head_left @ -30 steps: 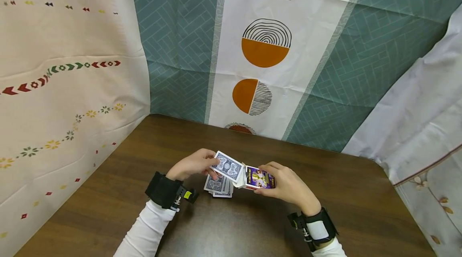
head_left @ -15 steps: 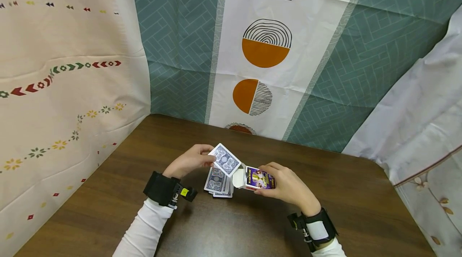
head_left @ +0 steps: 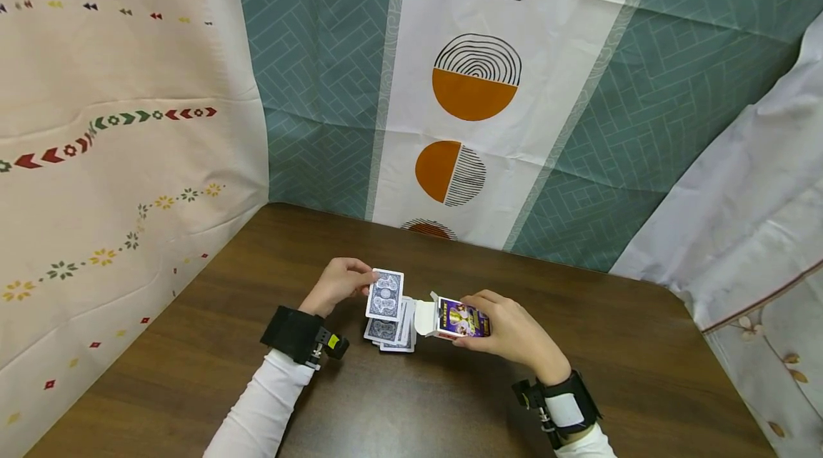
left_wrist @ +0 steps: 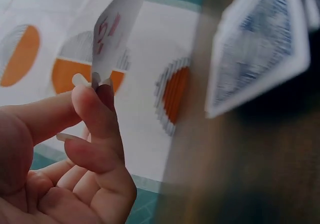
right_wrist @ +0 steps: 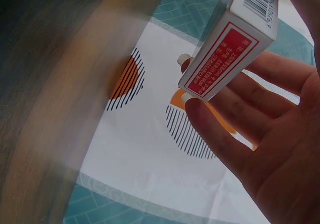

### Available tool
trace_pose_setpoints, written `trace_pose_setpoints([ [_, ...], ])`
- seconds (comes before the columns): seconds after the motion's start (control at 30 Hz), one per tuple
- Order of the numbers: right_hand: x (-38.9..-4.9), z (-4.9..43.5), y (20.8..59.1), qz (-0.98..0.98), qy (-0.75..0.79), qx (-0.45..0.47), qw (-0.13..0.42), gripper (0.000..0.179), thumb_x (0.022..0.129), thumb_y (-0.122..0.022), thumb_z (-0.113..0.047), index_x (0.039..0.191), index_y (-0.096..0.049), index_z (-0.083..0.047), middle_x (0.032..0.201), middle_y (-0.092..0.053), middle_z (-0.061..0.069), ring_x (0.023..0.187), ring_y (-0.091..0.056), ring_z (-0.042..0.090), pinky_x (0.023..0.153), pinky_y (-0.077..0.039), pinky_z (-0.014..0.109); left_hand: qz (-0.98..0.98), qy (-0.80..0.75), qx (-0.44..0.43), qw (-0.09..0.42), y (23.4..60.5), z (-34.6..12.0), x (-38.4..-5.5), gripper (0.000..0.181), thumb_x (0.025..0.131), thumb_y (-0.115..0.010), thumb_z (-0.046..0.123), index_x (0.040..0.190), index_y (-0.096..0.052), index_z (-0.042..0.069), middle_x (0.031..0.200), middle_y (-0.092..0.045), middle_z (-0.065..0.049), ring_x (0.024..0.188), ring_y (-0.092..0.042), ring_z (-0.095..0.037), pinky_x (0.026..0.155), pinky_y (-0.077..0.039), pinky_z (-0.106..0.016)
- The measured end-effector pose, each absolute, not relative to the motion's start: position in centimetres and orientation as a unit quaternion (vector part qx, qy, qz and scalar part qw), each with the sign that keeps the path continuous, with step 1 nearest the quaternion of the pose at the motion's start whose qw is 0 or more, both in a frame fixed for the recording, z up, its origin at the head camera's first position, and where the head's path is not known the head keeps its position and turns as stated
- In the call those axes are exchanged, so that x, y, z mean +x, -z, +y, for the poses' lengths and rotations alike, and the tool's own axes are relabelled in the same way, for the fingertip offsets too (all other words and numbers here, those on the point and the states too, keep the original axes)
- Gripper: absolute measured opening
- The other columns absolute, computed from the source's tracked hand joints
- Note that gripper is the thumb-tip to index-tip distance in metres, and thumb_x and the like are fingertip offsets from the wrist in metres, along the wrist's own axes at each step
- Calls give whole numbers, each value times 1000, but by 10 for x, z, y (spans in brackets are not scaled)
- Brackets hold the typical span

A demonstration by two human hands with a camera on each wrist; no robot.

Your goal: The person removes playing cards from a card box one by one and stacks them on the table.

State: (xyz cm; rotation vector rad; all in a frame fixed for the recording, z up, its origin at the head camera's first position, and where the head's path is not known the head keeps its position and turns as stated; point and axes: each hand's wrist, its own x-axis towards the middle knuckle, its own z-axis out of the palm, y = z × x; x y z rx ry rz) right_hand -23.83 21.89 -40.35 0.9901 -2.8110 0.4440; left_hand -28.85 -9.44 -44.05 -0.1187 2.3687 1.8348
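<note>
Between thumb and fingertips my left hand (head_left: 341, 282) pinches a playing card (head_left: 386, 294), its blue patterned back up in the head view. In the left wrist view, red print shows on the face of that card (left_wrist: 112, 31). Below it a loose pile of playing cards (head_left: 397, 346) lies on the table, also blue-backed. To the right, my right hand (head_left: 511, 326) holds a purple card box (head_left: 464, 318) by its sides, its white flap (head_left: 425, 318) open toward the pile. A red label and a barcode mark the box (right_wrist: 227, 54) in the right wrist view.
The brown wooden table (head_left: 398, 408) runs back to a patterned cloth (head_left: 476, 179) hanging behind it. A cream cloth (head_left: 128, 193) hangs along the left side and a white cloth (head_left: 752, 229) along the right. Black straps with cameras sit on both wrists.
My left hand has drawn the card left, away from the box's open end, and turned it upright over the pile. The right hand and the box have stayed in place.
</note>
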Motion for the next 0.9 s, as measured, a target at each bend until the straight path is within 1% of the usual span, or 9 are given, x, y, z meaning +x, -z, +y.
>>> trace_pose_setpoints([
  [0.1,-239,219,404,-932,-144,326,65,61,72,-81,-48,118,-65,-9,106,-65,3,78,-55,7,66,-48,18,805,-586,-48,77,447,-88,-288,17,88,-68,12,96,-68,-3,66,-61,-3,59,-58,-15,58,-41,-26],
  [0.3,-240,220,406,-933,-142,324,60,62,72,-81,-48,117,-66,-9,105,-65,3,78,-55,8,65,-48,18,828,-551,-63,83,455,-81,-287,12,87,-70,10,89,-69,-1,74,-64,-6,55,-60,-11,57,-41,-23],
  [0.47,-241,219,406,-933,-145,324,57,61,72,-81,-48,117,-66,-10,103,-64,2,77,-55,8,65,-47,17,859,-506,-51,62,463,-79,-287,11,86,-72,12,84,-70,2,71,-64,-5,58,-60,-13,54,-41,-23],
  [0.63,-241,218,408,-931,-140,332,64,61,72,-81,-49,116,-66,-10,104,-65,2,77,-55,7,65,-48,18,885,-462,-35,42,465,-78,-284,12,84,-73,12,80,-69,2,68,-64,-6,58,-58,-15,51,-40,-24],
  [0.9,-242,219,411,-923,-146,348,73,60,74,-79,-50,115,-66,-9,106,-66,1,81,-56,6,68,-49,20,903,-428,-29,35,468,-75,-283,13,83,-74,12,76,-70,2,69,-65,-6,54,-56,-11,50,-41,-22],
])
